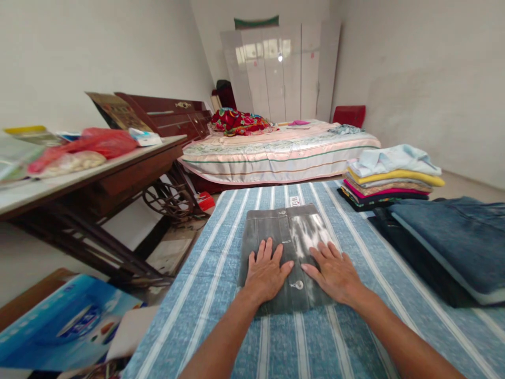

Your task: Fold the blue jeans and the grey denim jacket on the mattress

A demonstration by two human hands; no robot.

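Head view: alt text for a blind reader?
A person's left hand and right hand rest flat on a folded gray button-front garment, on blue-and-white striped cloth. At right are stacked folded clothes and folded blue denim; a bed stands beyond.

Pale wardrobe [272,79] (glossy) behind a bed [272,162].

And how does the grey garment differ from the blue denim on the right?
The grey garment shows white streaks and a button; the blue denim shows no button. The garment lies on striped cloth, under the left hand and right hand; the denim lies on black clothing, untouched. Both look folded.
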